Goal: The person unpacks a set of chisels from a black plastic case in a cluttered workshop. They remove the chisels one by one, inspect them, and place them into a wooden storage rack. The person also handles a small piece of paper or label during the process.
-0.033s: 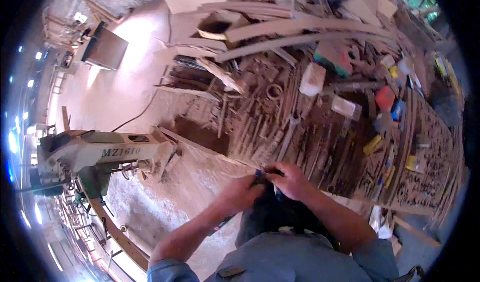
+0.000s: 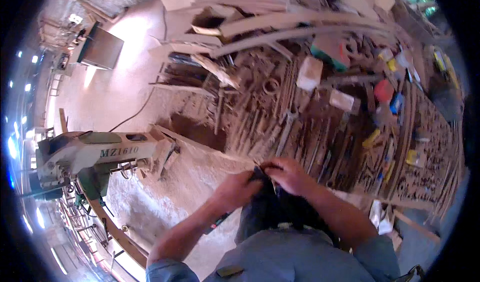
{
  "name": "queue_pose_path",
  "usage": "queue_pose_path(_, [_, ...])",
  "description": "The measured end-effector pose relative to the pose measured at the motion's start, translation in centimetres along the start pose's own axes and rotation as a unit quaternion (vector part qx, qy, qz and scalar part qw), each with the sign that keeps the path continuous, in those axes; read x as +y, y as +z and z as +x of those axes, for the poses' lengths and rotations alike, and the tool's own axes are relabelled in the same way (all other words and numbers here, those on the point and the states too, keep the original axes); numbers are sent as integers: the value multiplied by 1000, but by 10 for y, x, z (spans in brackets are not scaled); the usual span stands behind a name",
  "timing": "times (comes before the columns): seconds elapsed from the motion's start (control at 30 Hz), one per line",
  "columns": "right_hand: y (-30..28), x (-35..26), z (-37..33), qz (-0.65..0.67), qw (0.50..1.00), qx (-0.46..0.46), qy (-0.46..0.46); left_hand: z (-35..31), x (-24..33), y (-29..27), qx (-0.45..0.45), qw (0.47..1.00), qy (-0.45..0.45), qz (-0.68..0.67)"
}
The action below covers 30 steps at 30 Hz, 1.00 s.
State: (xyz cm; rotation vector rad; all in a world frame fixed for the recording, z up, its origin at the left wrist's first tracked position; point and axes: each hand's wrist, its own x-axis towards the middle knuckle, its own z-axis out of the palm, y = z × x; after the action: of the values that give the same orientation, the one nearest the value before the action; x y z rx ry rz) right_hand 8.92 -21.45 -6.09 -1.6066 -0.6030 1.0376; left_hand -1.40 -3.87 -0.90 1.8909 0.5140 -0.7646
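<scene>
My left hand [image 2: 237, 188] and my right hand [image 2: 292, 176] are close together in front of my body, at the near edge of a cluttered workbench [image 2: 240, 158]. The fingers of both are bent inward. A small dark thing [image 2: 258, 173] shows at the left fingertips; its kind cannot be made out. My right fingers curl over another dark patch, and whatever they grip is hidden. Dark trousers [image 2: 257, 209] lie just below the hands. On the bench beyond them are several long, dusty tools, among them a metal wrench [image 2: 288, 129].
A pale woodworking machine [image 2: 117, 149] with a long arm stands at the left. Curved wooden pieces [image 2: 305, 24] lie across the back. A white block-like container [image 2: 309, 73], a red round thing [image 2: 384, 90] and small bits cover the bench's right. A cable [image 2: 137, 113] crosses the dusty floor.
The view has shifted slightly, so the bench appears a little further left. Both hands stay close together, with the right fingers slightly higher in the picture.
</scene>
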Motion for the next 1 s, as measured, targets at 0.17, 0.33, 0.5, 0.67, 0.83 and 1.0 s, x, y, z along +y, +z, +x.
queue_pose_path(0.17, [-14,-10,7,96,992,-86,-7,-4,14,-27,-48,996,-24,-67])
queue_pose_path(0.33, [-15,-16,9,63,990,-120,-38,-9,9,-39,-64,990,9,-122])
queue_pose_path(0.5, [-14,-23,8,-21,978,-125,-166,-13,8,-44,-96,987,-8,-128])
queue_pose_path(0.67, [-12,-21,7,-3,972,-176,-154,-15,10,-49,-157,980,-18,-117])
queue_pose_path(0.83, [-4,-24,1,-55,972,-92,-209,-18,2,-56,-221,958,-11,-181])
queue_pose_path(1.0, [-23,-18,3,-20,991,14,-128,-30,-4,-61,-198,953,-26,-228])
